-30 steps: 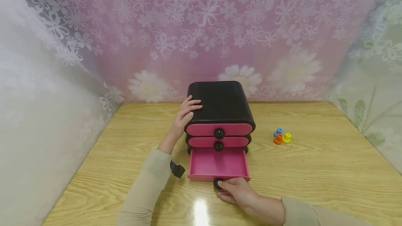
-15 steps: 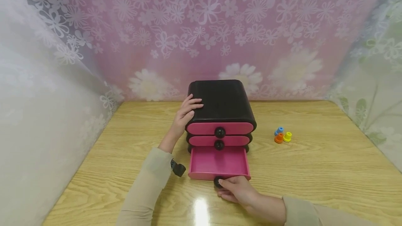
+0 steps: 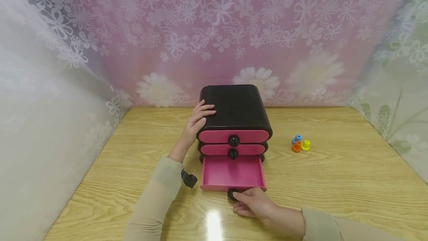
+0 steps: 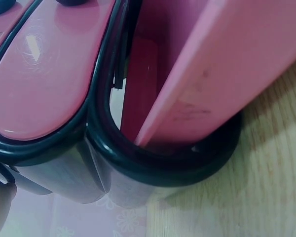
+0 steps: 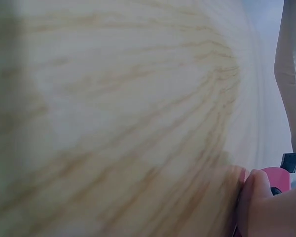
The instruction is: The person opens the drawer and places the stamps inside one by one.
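Note:
A small black chest of drawers [image 3: 234,107] with pink drawer fronts and round black knobs stands mid-table. Its bottom drawer [image 3: 232,174] is pulled out, and nothing lies inside it. My right hand [image 3: 255,203] pinches that drawer's black knob [image 3: 232,195] between thumb and fingers. Fingers spread, my left hand [image 3: 197,120] rests on the chest's upper left edge. In the left wrist view, the side wall of the drawer [image 4: 222,74] juts out from the black frame [image 4: 138,163]. The right wrist view catches my right hand [image 5: 271,210] at its lower right corner.
Three small cone-shaped pieces stand close together right of the chest: blue [image 3: 296,139], orange [image 3: 296,147] and yellow [image 3: 305,145]. The wooden table [image 3: 334,181] meets a pink floral cloth [image 3: 217,40] behind, with pale cloths at both sides.

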Motion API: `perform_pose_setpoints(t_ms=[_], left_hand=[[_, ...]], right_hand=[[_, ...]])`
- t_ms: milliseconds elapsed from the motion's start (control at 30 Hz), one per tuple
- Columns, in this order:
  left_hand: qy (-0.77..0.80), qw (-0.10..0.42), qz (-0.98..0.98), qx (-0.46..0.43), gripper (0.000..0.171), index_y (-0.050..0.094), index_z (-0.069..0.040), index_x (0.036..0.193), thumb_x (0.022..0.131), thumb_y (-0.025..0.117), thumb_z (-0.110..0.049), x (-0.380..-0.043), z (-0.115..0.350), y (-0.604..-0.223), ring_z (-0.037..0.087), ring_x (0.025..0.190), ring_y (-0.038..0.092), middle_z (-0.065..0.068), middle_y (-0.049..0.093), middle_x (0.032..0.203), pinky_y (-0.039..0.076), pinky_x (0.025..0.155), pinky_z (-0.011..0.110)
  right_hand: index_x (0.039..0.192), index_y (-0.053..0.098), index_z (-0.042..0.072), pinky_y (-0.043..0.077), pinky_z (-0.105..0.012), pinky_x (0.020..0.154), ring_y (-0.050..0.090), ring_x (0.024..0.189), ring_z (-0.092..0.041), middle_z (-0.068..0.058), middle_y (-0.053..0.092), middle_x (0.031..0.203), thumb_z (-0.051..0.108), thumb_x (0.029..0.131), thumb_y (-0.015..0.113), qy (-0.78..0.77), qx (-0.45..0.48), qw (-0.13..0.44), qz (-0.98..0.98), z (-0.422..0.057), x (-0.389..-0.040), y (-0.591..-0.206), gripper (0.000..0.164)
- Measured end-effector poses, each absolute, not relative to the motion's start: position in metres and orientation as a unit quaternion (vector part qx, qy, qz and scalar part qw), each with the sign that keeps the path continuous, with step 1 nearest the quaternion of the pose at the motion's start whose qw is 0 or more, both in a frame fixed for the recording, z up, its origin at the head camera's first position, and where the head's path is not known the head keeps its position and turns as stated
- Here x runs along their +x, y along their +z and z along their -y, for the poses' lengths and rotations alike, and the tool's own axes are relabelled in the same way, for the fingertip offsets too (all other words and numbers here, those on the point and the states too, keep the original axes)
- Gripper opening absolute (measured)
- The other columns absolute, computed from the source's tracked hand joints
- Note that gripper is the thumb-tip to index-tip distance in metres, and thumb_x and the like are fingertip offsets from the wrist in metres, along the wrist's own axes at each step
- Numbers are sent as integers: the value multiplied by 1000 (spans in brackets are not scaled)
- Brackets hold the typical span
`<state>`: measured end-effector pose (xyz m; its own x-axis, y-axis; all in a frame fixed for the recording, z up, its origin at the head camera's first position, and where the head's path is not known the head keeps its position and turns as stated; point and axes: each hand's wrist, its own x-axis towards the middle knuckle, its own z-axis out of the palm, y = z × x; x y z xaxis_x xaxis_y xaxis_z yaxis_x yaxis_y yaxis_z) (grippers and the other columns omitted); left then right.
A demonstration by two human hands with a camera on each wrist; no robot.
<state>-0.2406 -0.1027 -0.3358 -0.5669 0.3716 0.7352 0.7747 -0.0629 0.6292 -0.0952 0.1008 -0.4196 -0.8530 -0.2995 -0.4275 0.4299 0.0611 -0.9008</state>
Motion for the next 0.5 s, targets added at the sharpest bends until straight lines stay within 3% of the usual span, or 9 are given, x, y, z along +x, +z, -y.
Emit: perform_pose_setpoints(t_ms=[500], left_hand=[[-587,166,667,-427,32,48,23,104,80,32,9,-238,103,-335,50,124,7,40,36,118,5,103,50]], right_hand=[[85,60,-14,52,-25,59,63,61,-12,-6,63,66,17,87,53,-664,41,282,-691,-106,-94,-419,32]])
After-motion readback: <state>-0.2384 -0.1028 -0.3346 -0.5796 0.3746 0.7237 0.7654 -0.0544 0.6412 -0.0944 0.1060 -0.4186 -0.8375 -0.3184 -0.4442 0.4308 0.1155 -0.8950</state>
